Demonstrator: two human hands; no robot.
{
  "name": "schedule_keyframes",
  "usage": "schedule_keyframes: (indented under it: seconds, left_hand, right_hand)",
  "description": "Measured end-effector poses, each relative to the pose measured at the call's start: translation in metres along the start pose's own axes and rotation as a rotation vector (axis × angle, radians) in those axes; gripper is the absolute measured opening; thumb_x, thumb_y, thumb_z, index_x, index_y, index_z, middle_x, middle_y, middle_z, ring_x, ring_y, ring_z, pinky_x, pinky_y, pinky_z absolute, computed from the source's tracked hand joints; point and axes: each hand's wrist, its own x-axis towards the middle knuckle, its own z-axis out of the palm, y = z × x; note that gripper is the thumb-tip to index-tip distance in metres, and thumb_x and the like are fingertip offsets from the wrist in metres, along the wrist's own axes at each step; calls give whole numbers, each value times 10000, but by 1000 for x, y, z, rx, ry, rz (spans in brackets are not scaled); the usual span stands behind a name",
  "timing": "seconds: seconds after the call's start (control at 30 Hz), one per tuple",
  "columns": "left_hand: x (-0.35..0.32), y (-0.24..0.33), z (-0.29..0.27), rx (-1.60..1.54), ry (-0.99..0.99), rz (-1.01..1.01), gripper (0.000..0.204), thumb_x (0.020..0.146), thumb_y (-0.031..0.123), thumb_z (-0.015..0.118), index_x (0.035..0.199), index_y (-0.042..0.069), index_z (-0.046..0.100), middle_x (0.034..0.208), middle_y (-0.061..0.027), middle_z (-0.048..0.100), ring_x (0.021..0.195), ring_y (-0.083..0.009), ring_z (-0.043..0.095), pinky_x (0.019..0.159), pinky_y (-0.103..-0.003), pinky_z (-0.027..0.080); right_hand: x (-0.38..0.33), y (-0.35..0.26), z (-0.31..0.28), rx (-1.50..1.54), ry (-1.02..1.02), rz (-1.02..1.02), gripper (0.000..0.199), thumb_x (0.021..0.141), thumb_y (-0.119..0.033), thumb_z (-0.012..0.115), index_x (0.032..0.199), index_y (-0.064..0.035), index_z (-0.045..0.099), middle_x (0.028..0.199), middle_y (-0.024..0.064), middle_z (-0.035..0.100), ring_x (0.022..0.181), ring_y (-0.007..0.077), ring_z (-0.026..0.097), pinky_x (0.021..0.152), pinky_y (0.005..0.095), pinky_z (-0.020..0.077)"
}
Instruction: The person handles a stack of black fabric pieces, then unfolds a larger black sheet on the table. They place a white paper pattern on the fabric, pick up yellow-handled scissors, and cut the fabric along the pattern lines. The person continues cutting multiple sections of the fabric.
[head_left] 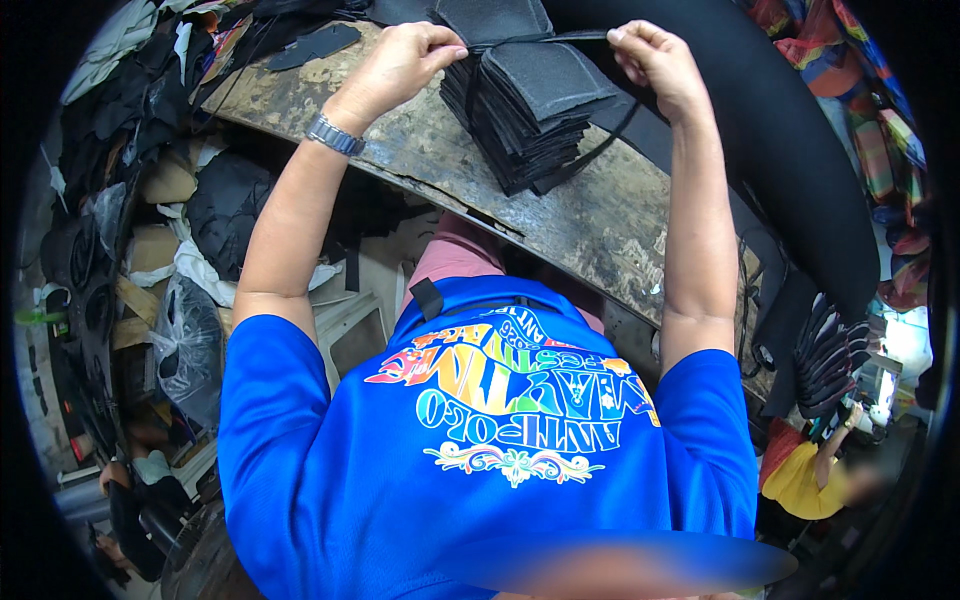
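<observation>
A thick stack of black fabric pieces [545, 80] stands on the worn wooden table, bound around its middle by a narrow black strip [565, 38]. My left hand [415, 58] pinches the strip close to the left side of the stack. To the right, my right hand [660, 65] is raised, thumb and fingers closed on the other end, and the strip runs taut between both hands across the top. A loose dark length hangs from the stack's right side below my right hand.
The scuffed tabletop [600, 210] slants across the front of me. Large black material [800, 150] curves along its far right side. Scraps and a clear plastic bag [187, 340] crowd the left. Colourful cloth [825, 60] hangs far right; a person in yellow [805, 480] is at lower right.
</observation>
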Motion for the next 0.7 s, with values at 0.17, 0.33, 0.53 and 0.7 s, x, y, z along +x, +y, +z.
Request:
schedule_keyframes:
  seconds: [0.17, 0.33, 0.53, 0.7]
  left_hand:
    - [6, 19, 7, 88, 62, 98, 249, 939, 239, 654, 1005, 7, 720, 889, -197, 701, 838, -362, 689, 740, -400, 537]
    - [-3, 21, 2, 28, -32, -126, 256, 955, 253, 641, 946, 2, 692, 765, -158, 659, 682, -291, 629, 648, -368, 491]
    - [-16, 10, 3, -278, 9, -126, 309, 955, 290, 659, 844, 1, 643, 643, -78, 518, 570, -135, 454, 551, -296, 400]
    - [-25, 7, 14, -101, 77, -19, 282, 946, 260, 671, 864, -9, 655, 685, -115, 573, 591, -204, 530, 585, -331, 442]
  right_hand:
    - [-6, -50, 29, 388, -171, -157, 169, 941, -205, 644, 956, -36, 645, 924, 91, 721, 842, 144, 663, 812, 288, 520]
    - [-1, -51, 70, 150, -268, -232, 192, 990, -239, 595, 879, -84, 573, 744, 9, 600, 670, 103, 555, 663, 252, 464]
    - [5, -24, 83, 259, -135, -211, 225, 998, -230, 595, 823, -97, 544, 671, -26, 520, 611, 70, 494, 608, 248, 443]
    - [5, -20, 83, 310, -63, -182, 226, 991, -229, 601, 819, -92, 548, 638, -31, 505, 573, 70, 488, 580, 254, 446]
